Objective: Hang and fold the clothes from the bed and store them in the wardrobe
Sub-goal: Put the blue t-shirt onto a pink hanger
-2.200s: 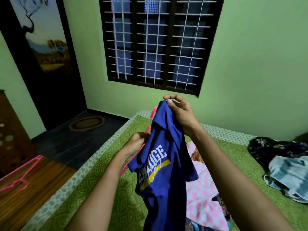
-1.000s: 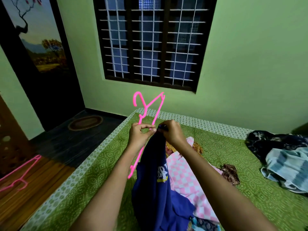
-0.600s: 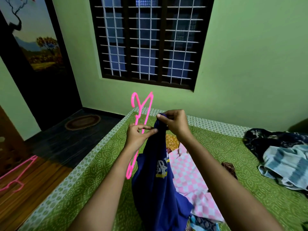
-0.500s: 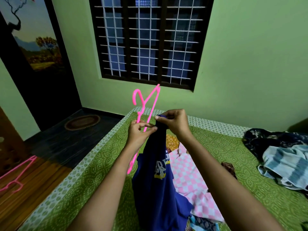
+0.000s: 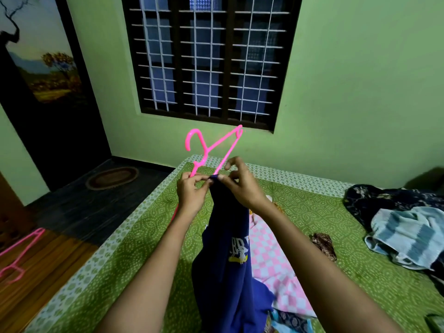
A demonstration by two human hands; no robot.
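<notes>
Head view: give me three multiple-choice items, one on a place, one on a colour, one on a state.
1. The spare hanger lies: A on the bed; B on the wood at left; C on the windowsill.
2. The shirt is: A blue; B red; C white.
3. The left hand: A hangs open; B rests flat on the bed; C pinches the held hanger.

Key: B, it lies on the brown wood, off the bed; A, dark blue cloth with a printed logo; C, its fingers curl round the pink stem at the shirt's top.
</notes>
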